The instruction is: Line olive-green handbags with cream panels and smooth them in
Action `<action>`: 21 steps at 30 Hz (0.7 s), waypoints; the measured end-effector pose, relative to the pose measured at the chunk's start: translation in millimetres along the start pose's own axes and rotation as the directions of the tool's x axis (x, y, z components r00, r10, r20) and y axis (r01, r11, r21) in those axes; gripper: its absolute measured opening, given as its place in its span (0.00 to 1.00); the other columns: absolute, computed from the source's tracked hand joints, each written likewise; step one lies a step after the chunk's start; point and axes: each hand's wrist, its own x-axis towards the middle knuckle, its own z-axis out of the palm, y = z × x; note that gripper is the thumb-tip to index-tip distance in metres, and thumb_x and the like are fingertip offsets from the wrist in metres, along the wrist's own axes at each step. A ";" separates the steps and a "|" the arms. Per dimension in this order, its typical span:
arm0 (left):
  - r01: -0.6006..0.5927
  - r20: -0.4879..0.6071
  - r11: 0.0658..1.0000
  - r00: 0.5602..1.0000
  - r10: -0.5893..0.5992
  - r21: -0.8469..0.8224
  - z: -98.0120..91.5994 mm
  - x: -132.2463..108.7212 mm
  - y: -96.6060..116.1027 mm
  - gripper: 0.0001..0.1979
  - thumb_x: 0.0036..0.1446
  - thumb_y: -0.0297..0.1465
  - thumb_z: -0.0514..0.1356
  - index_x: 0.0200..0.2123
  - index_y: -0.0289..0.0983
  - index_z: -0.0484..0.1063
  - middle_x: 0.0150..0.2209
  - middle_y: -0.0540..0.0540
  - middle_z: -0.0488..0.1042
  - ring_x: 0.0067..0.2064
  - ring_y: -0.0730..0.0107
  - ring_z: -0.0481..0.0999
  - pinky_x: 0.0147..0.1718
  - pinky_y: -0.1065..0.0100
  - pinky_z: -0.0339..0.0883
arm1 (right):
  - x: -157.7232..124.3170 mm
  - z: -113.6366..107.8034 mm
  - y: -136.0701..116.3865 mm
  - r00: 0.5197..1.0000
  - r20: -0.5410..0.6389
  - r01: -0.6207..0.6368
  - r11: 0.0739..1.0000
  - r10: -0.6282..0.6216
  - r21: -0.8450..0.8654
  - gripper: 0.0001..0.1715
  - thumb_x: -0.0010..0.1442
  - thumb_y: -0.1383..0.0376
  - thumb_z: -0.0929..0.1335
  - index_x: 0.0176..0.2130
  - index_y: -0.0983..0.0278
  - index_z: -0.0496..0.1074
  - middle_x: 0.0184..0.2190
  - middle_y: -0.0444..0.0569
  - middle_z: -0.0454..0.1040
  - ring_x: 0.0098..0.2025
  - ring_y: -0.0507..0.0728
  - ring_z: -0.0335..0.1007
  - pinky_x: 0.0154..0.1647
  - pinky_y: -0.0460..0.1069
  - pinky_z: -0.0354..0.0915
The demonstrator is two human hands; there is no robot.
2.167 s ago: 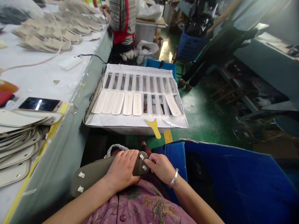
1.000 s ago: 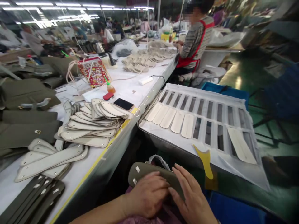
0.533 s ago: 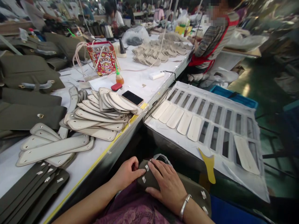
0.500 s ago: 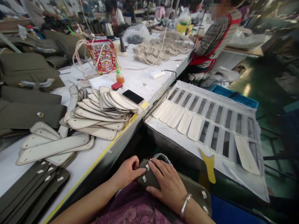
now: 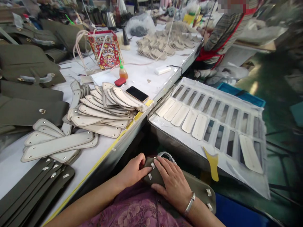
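Note:
An olive-green panel [image 5: 200,186] with rounded ends and small white tabs lies across my lap. My left hand [image 5: 134,170] pinches its left end, thumb on top beside the tabs and fingers curled at the edge. Spread flat over the panel's left part is my right hand [image 5: 171,183], its fingertips near the top edge by a clear wrapped handle [image 5: 167,154]. A silver bracelet [image 5: 190,204] circles the right wrist. What lies under the panel is hidden.
Pale strips [image 5: 101,110] are piled on the white table [image 5: 90,167] at left, near dark green strips [image 5: 35,189]. On the right, a slotted white rack [image 5: 170,132] holds pale pieces and a yellow tool [image 5: 211,165]. A person [image 5: 224,34] works behind.
The view has shifted slightly, so the table and rack appear moved a little. Both hands keep nearly the same hold on the panel.

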 end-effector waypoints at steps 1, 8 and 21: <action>0.009 0.005 1.000 1.000 -0.009 -0.012 1.0 0.2 0.3 0.12 0.52 0.36 0.57 0.28 0.39 0.55 0.23 0.57 0.56 0.25 0.75 0.58 0.25 0.73 0.53 | -3.9 0.0 3.8 0.999 -0.019 -0.028 1.000 0.028 -0.010 0.40 0.53 0.52 0.66 0.60 0.63 0.54 0.59 0.53 0.58 0.58 0.64 0.54 0.56 0.60 0.53; -0.053 0.126 0.996 0.991 0.043 0.075 -8.6 6.9 2.9 0.18 0.53 0.35 0.55 0.48 0.40 0.59 0.27 0.55 0.64 0.30 0.72 0.66 0.31 0.71 0.62 | -61.8 -20.5 64.4 0.898 0.007 -0.439 0.897 0.440 -0.052 0.30 0.57 0.47 0.61 0.52 0.61 0.66 0.50 0.53 0.69 0.52 0.65 0.64 0.54 0.66 0.53; -0.686 0.481 0.519 0.728 0.488 0.510 108.5 22.3 73.5 0.42 0.41 0.48 0.62 0.56 0.32 0.57 0.56 0.36 0.62 0.55 0.50 0.61 0.54 0.52 0.53 | -140.6 -7.4 101.8 0.777 0.248 -0.523 0.373 0.578 0.766 0.20 0.51 0.56 0.67 0.39 0.68 0.70 0.32 0.46 0.73 0.35 0.54 0.68 0.36 0.48 0.64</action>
